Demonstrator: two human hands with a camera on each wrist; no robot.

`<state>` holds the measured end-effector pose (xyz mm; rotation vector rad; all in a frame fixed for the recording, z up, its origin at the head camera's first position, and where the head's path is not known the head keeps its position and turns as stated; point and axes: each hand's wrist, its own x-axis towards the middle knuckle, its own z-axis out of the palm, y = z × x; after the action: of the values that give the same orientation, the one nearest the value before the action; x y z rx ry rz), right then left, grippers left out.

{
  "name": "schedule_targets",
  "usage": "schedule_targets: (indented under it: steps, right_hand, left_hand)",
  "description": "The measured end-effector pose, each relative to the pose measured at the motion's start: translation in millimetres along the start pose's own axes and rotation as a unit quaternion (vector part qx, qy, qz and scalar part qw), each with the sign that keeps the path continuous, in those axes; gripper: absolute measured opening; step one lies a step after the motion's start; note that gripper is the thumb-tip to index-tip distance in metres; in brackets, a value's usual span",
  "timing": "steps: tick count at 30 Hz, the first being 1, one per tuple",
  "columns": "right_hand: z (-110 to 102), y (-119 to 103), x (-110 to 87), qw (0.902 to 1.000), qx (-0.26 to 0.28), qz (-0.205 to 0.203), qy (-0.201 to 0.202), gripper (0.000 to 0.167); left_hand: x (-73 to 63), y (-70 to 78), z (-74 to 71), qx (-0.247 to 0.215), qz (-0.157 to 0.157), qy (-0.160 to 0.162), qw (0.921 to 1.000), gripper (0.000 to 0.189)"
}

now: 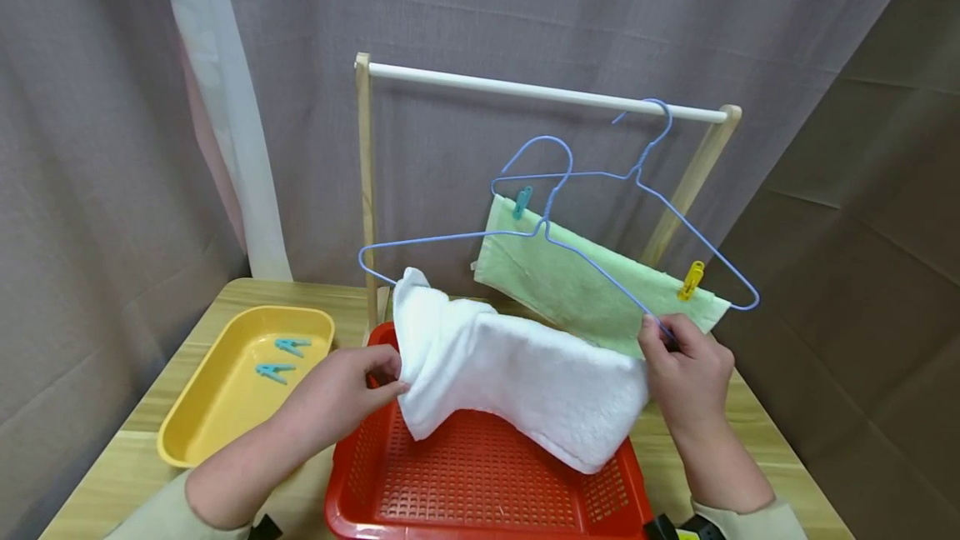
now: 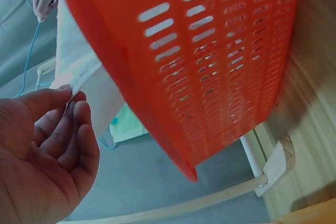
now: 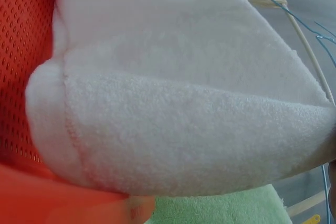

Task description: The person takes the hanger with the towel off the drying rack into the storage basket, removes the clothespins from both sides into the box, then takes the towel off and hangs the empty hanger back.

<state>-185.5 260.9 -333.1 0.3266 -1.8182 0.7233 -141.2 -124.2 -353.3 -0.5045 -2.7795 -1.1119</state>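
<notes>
A white towel (image 1: pixel 517 365) drapes over the lower bar of a blue wire hanger (image 1: pixel 546 211), above the red basket (image 1: pixel 480 515). My left hand (image 1: pixel 345 394) pinches the towel's left edge between thumb and fingertips; the left wrist view shows this hand (image 2: pixel 47 150) close up, other fingers loosely curled. With curled fingers my right hand (image 1: pixel 690 369) grips the hanger's right corner beside the towel's end. Folded towel (image 3: pixel 184 129) fills most of the right wrist view, where only a sliver of that hand shows. The hanger's hook stands free, below the rail.
Behind, a wooden rack with a white rail (image 1: pixel 525 88) carries another blue hanger (image 1: pixel 693 227). A green towel (image 1: pixel 570 273) hangs from it under a teal clothespin (image 1: pixel 522 202) and a yellow clothespin (image 1: pixel 692 280). At left, a yellow tray (image 1: pixel 213 407) holds two teal clothespins (image 1: pixel 275 372).
</notes>
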Motion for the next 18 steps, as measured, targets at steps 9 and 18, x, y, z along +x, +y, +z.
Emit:
schedule_targets:
  steps: [9,18]
  right_hand:
    - [-0.9,1.1,0.2,0.9999,0.0,0.01,0.0,0.014]
    - [-2.1,-1.5,1.9,1.0,0.001,0.006,0.0,0.015]
  left_hand:
    - [-0.6,-0.4,2.5,0.002,-0.011,-0.006,0.9999,0.021]
    - [-2.6,1.4,-0.1,0.002,-0.036,-0.008,0.9993,0.022]
